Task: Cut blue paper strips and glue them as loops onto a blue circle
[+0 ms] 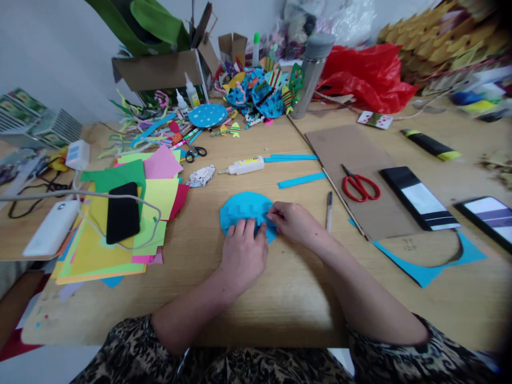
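A round blue paper disc (244,201) lies on the table in front of me, with several small raised blue paper folds in rows on its face. My left hand (245,250) holds the disc's lower part down, its fingers bent onto the paper and the thumb towards the right. At the right edge, my right hand (294,221) pinches a piece of blue paper strip, mostly hidden by the fingers. Just beyond the disc are a white glue bottle (247,166) on its side and loose blue paper strips (302,180).
Stacked coloured paper (96,229) bears a black phone (122,212) at left. On the right, cardboard (340,144) carries red-handled scissors (360,188) and another phone (418,197). A pen (329,212) lies near my right forearm. A steel flask (312,77) and paper crafts stand behind.
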### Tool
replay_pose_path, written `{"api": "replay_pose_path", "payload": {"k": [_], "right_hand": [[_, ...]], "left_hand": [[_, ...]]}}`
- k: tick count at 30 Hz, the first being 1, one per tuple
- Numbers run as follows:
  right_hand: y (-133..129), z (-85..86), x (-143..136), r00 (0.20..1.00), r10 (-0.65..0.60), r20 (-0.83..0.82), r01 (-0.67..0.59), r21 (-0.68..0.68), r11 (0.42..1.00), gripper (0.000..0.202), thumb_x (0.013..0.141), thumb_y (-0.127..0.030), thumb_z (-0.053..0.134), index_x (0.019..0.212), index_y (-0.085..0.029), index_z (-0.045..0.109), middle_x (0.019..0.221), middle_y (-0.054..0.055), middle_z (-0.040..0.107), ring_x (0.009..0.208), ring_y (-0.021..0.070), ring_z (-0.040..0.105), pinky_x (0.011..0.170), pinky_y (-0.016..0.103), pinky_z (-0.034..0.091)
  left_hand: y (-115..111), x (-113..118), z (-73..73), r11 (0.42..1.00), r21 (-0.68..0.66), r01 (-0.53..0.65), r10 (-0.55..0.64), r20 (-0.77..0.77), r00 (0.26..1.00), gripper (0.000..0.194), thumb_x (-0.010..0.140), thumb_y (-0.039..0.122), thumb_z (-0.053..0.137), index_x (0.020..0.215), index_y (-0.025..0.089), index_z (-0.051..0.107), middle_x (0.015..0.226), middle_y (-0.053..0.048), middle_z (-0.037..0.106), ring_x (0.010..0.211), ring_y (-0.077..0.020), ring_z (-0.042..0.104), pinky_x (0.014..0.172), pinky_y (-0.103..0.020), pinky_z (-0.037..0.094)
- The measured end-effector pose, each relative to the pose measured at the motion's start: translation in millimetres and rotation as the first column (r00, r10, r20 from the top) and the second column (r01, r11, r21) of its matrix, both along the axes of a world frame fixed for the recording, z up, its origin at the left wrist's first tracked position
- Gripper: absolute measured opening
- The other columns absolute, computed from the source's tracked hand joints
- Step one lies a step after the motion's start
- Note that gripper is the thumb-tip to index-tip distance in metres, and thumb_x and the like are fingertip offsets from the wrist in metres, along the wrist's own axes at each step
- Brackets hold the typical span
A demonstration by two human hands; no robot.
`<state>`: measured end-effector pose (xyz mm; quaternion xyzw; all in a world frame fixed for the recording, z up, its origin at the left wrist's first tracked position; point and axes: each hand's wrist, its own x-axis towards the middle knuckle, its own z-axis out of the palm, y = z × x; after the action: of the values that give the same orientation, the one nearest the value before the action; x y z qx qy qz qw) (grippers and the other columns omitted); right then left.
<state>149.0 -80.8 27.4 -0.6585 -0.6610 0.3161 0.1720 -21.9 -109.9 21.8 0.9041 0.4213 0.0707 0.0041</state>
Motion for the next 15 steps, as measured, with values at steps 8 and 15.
{"api": "replay_pose_path", "payload": {"k": [8, 15], "right_hand": [[-0.2, 0.9, -0.3, 1.000, 0.001, 0.015, -0.001, -0.005, 1.000, 0.012, 0.086, -0.019, 0.053, 0.078, -0.019, 0.063, 0.063, 0.003, 0.066, 0.056, 0.0148, 0.056, 0.057, 0.025, 0.036], [-0.5, 1.5, 0.0, 1.000, 0.000, 0.005, 0.000, -0.004, 1.000, 0.012, 0.086, -0.020, 0.054, 0.078, -0.019, 0.063, 0.062, 0.004, 0.066, 0.056, 0.0150, 0.057, 0.057, 0.025, 0.036]], "left_hand": [[0.6, 1.1, 0.7, 1.000, -0.016, -0.014, 0.015, 0.011, 1.000, 0.040, 0.094, 0.030, 0.045, 0.130, 0.015, 0.056, 0.102, -0.012, 0.060, 0.096, -0.0278, 0.051, 0.079, -0.042, 0.044], [0.3, 1.6, 0.0, 1.000, -0.007, -0.011, 0.011, -0.025, 1.000, 0.039, 0.094, 0.029, 0.046, 0.128, 0.015, 0.057, 0.102, -0.012, 0.060, 0.095, -0.0280, 0.051, 0.076, -0.042, 0.043]]}}
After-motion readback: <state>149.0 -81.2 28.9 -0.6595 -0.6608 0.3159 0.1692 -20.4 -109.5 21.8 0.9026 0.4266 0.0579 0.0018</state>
